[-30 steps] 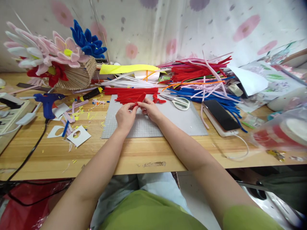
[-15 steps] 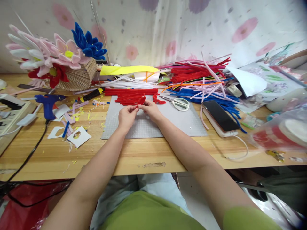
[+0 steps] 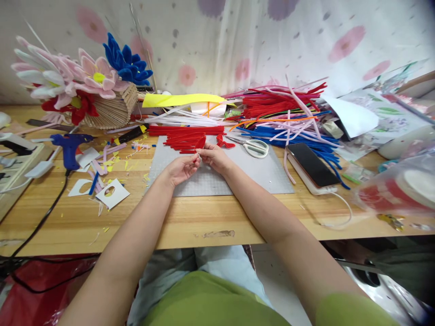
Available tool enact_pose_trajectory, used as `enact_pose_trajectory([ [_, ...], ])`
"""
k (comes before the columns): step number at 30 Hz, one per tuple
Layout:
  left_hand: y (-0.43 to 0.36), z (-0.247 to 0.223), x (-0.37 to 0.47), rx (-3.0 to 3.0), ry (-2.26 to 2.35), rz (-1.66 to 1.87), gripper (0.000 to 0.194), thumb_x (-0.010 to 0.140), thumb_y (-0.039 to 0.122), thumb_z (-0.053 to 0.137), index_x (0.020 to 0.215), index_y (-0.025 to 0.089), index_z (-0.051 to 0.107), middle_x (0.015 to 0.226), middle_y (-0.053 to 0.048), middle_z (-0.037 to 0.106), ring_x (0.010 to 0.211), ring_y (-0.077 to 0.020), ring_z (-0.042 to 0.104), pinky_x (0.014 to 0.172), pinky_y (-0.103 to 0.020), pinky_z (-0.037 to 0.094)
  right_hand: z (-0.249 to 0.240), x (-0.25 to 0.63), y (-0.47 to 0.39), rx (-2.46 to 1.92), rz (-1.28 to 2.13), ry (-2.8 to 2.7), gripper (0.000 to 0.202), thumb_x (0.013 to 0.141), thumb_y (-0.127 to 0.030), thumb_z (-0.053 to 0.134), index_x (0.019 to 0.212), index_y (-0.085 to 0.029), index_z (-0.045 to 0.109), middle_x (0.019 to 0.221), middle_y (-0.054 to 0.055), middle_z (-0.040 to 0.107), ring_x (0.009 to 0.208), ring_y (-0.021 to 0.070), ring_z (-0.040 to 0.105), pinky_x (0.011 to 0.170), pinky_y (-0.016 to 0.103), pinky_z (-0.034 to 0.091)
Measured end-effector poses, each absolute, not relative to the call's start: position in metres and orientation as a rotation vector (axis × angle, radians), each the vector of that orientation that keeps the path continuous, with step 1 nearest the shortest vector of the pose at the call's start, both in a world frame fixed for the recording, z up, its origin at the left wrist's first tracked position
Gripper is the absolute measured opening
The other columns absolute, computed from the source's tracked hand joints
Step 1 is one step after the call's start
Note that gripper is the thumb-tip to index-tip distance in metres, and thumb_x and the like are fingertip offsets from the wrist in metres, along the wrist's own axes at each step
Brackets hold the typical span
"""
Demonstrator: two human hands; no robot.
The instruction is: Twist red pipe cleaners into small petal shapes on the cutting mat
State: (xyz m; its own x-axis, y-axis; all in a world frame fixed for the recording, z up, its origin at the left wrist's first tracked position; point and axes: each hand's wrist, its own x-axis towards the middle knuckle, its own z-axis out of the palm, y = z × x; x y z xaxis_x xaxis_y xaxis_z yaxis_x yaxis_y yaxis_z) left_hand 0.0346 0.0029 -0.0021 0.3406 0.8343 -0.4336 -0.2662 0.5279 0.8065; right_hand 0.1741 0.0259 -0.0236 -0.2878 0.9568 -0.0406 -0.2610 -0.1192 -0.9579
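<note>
Over the grey cutting mat (image 3: 265, 176), my right hand (image 3: 216, 158) pinches a small red fuzzy piece (image 3: 200, 142). My left hand (image 3: 183, 168) has turned palm up, its fingers curled and its thumb and fingertip meeting the lower end of that piece. Short red pipe cleaners (image 3: 181, 141) lie just behind my hands. To the right of them are a looped red piece (image 3: 225, 142) and white-handled scissors (image 3: 256, 148).
A blue glue gun (image 3: 70, 147), cut white cards (image 3: 113, 194) and scraps lie left. Pipe-cleaner flowers (image 3: 97, 78) stand behind them. A phone (image 3: 312, 164) on a white power bank, a bagged cup (image 3: 394, 192) and many coloured pipe cleaners (image 3: 282, 102) are to the right.
My left hand has rolled palm up and moved slightly down and left, its fingers loosening. My right hand still holds the red piece in nearly the same place.
</note>
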Motion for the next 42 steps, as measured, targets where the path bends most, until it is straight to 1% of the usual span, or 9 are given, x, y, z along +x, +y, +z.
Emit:
enact_pose_trajectory([
  [4, -0.001, -0.011, 0.043, 1.369, 1.369, 1.116, 0.014, 0.067, 0.022, 0.067, 0.078, 0.018, 0.060, 0.078, -0.002, 0.062, 0.072, -0.0131, 0.058, 0.066, -0.025, 0.047, -0.026, 0.170, 0.028, -0.938, 1.498, -1.067, 0.031, 0.054, -0.033, 0.073, 0.062, -0.018, 0.047, 0.049, -0.009, 0.039, 0.042, 0.0030, 0.025, 0.042, 0.022, 0.015],
  [7, -0.005, -0.013, 0.044, 1.799, 1.633, 1.129, 0.013, 0.071, 0.029, 0.064, 0.080, 0.020, 0.062, 0.083, -0.004, 0.066, 0.079, -0.0163, 0.059, 0.075, -0.028, 0.043, -0.027, 0.167, 0.029, -1.001, 1.438, -1.047, 0.033, 0.054, -0.034, 0.071, 0.059, -0.019, 0.042, 0.046, -0.009, 0.034, 0.041, 0.0035, 0.023, 0.042, 0.022, 0.014],
  [17, 0.000, -0.016, 0.049, 2.102, 1.838, 1.068, 0.016, 0.079, 0.030, 0.053, 0.082, 0.019, 0.064, 0.088, -0.008, 0.068, 0.084, -0.0213, 0.061, 0.075, -0.031, 0.040, -0.028, 0.163, 0.030, -1.073, 1.370, -1.012, 0.033, 0.060, -0.032, 0.068, 0.058, -0.019, 0.039, 0.045, -0.009, 0.034, 0.041, 0.0031, 0.026, 0.041, 0.021, 0.018],
  [21, -0.001, -0.016, 0.050, 2.063, 1.826, 1.085, 0.017, 0.079, 0.028, 0.053, 0.079, 0.018, 0.066, 0.086, -0.007, 0.069, 0.082, -0.0200, 0.062, 0.074, -0.030, 0.041, -0.029, 0.163, 0.030, -1.054, 1.360, -1.015, 0.028, 0.062, -0.029, 0.066, 0.059, -0.018, 0.041, 0.048, -0.008, 0.039, 0.043, 0.0028, 0.028, 0.042, 0.021, 0.019],
  [25, 0.000, -0.017, 0.048, 1.786, 1.766, 1.131, 0.017, 0.075, 0.032, 0.058, 0.073, 0.018, 0.067, 0.074, -0.005, 0.070, 0.069, -0.0168, 0.063, 0.066, -0.027, 0.042, -0.027, 0.165, 0.027, -0.999, 1.400, -1.077, 0.030, 0.057, -0.034, 0.071, 0.061, -0.017, 0.046, 0.052, -0.007, 0.046, 0.042, 0.0025, 0.030, 0.041, 0.021, 0.019],
  [29, 0.004, -0.023, 0.046, 1.527, 1.623, 1.199, 0.016, 0.070, 0.032, 0.062, 0.069, 0.017, 0.066, 0.064, -0.003, 0.068, 0.061, -0.0148, 0.063, 0.060, -0.024, 0.043, -0.026, 0.168, 0.027, -0.953, 1.467, -1.105, 0.036, 0.052, -0.038, 0.075, 0.061, -0.016, 0.047, 0.050, -0.007, 0.045, 0.042, 0.0025, 0.029, 0.041, 0.021, 0.018],
  [32, 0.007, -0.028, 0.046, 1.450, 1.554, 1.241, 0.016, 0.068, 0.032, 0.064, 0.067, 0.016, 0.066, 0.060, -0.002, 0.066, 0.058, -0.0143, 0.062, 0.058, -0.024, 0.044, -0.027, 0.169, 0.028, -0.922, 1.500, -1.116, 0.036, 0.052, -0.038, 0.075, 0.062, -0.016, 0.048, 0.048, -0.008, 0.043, 0.042, 0.0024, 0.029, 0.041, 0.021, 0.018],
  [36, 0.006, -0.027, 0.046, 1.326, 1.449, 1.263, 0.014, 0.063, 0.029, 0.069, 0.064, 0.015, 0.064, 0.058, -0.002, 0.065, 0.057, -0.0131, 0.061, 0.057, -0.023, 0.045, -0.028, 0.172, 0.030, -0.938, 1.508, -1.146, 0.034, 0.055, -0.037, 0.074, 0.064, -0.015, 0.050, 0.052, -0.007, 0.047, 0.042, 0.0024, 0.031, 0.041, 0.020, 0.019],
  [42, 0.003, -0.012, 0.041, 1.074, 1.184, 1.074, 0.019, 0.057, 0.022, 0.072, 0.072, 0.012, 0.065, 0.068, -0.003, 0.066, 0.062, -0.0150, 0.063, 0.055, -0.026, 0.050, -0.024, 0.181, 0.029, -0.947, 1.571, -1.268, 0.032, 0.059, -0.037, 0.073, 0.074, -0.016, 0.055, 0.056, -0.007, 0.047, 0.044, 0.0033, 0.036, 0.041, 0.019, 0.024],
])
